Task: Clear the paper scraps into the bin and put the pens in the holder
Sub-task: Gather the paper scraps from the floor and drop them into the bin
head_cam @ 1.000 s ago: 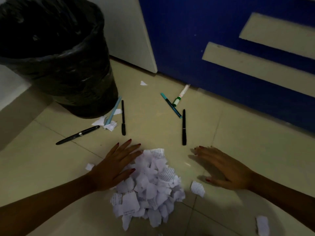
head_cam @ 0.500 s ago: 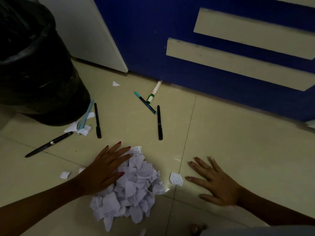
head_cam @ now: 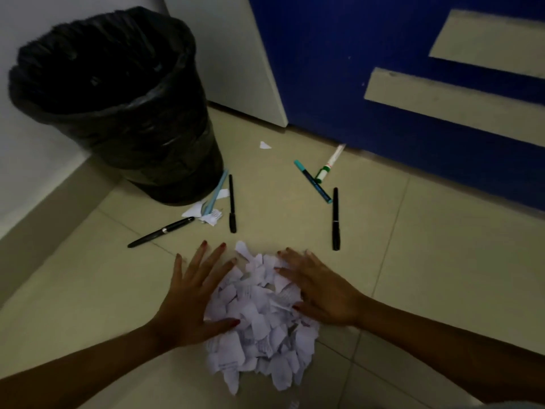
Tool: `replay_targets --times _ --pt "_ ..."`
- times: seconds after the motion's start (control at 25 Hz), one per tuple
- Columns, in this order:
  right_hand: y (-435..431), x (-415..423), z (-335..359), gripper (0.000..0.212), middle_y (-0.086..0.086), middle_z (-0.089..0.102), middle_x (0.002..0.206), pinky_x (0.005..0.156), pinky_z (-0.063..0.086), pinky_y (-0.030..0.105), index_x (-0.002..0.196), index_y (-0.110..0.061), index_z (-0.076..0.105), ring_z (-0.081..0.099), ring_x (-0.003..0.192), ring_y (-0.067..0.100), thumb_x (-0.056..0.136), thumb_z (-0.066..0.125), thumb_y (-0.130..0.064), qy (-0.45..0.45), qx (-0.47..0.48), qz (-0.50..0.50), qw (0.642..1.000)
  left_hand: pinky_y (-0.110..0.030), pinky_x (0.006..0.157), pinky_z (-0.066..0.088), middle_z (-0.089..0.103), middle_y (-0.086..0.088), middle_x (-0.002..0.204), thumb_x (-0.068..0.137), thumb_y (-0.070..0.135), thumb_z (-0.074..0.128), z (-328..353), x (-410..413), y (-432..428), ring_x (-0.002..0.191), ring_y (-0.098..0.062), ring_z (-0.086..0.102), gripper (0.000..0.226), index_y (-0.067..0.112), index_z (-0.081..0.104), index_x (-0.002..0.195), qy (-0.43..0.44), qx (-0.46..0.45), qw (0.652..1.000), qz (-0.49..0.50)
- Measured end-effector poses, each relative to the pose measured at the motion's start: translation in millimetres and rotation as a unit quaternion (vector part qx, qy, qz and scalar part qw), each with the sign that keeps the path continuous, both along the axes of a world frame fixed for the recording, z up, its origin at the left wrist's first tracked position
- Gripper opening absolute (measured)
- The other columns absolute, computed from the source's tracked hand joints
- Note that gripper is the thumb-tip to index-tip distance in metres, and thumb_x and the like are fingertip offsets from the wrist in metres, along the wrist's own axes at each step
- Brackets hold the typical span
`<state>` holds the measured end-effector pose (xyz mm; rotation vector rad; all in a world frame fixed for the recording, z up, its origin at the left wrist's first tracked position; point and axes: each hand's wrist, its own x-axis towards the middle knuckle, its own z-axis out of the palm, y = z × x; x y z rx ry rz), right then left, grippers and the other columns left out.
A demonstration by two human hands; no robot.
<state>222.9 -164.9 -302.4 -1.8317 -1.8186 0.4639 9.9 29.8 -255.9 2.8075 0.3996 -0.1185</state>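
Observation:
A heap of white paper scraps (head_cam: 259, 320) lies on the tiled floor between my hands. My left hand (head_cam: 194, 293) rests flat against the heap's left side with fingers spread. My right hand (head_cam: 321, 290) lies flat on its right side, fingers apart. Neither hand holds anything. Beyond the heap lie several pens: a black pen (head_cam: 160, 232), a black marker (head_cam: 232, 203), a light blue pen (head_cam: 216, 192), a teal pen (head_cam: 312, 181), a white and green marker (head_cam: 328, 165) and another black marker (head_cam: 335, 219). The bin (head_cam: 118, 101), lined with a black bag, stands at the back left. No holder is in view.
A few loose scraps (head_cam: 203, 212) lie under the light blue pen by the bin's base, and one small scrap (head_cam: 264, 145) lies farther back. A blue wall (head_cam: 339, 84) with pale bars runs along the back right, a white panel (head_cam: 236, 54) behind the bin.
My right hand has swept left across the floor onto the heap's right side, taking the loose scrap with it. My left hand stays on the left side. The view has swung back left.

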Motion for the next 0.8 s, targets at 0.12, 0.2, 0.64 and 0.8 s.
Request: replay_targets --times 0.12,0.2,0.64,0.8 --pt "-3 11 17 0.089 -0.003 0.003 0.156 0.117 0.001 0.049 0.142 -0.038 0.003 -0.003 0.145 0.017 0.073 0.051 -0.068 0.053 -0.041 0.012 0.998 -0.064 0.103 0.005 -0.008 -0.001 0.155 0.054 0.09 0.043 -10 -23 -14 0.14 -0.024 -0.007 0.114 0.035 -0.005 0.141 0.022 -0.029 0.996 0.078" --pt "-4 0 24 0.104 -0.01 -0.015 0.155 0.115 -0.014 0.052 0.142 -0.041 0.003 -0.015 0.143 0.021 0.061 0.06 -0.073 -0.023 -0.082 0.089 0.992 -0.065 0.105 0.002 -0.026 0.008 0.151 0.044 0.093 0.048 -20 -35 -22 0.14 -0.025 -0.014 0.125 0.037 -0.009 0.14 0.047 -0.028 0.998 0.024" --pt "42 -39 -21 0.083 0.009 0.006 0.153 0.109 0.001 0.061 0.141 -0.041 0.009 0.011 0.134 0.039 0.07 0.031 -0.078 -0.215 0.004 0.053 0.975 -0.047 0.106 0.021 0.024 -0.007 0.141 0.072 0.079 0.03 -47 1 -18 0.129 -0.032 0.02 0.08 0.028 0.035 0.132 0.01 0.034 0.998 -0.043" --pt "62 -34 -29 0.063 0.003 0.038 0.118 0.096 0.038 0.041 0.138 -0.032 0.026 0.039 0.107 0.025 0.08 0.041 -0.051 -0.199 0.07 0.04 0.977 -0.031 0.072 0.031 0.041 -0.003 0.109 0.09 0.048 0.035 -52 14 -3 0.092 -0.02 0.042 0.035 0.018 0.048 0.102 -0.102 -0.016 0.994 -0.033"
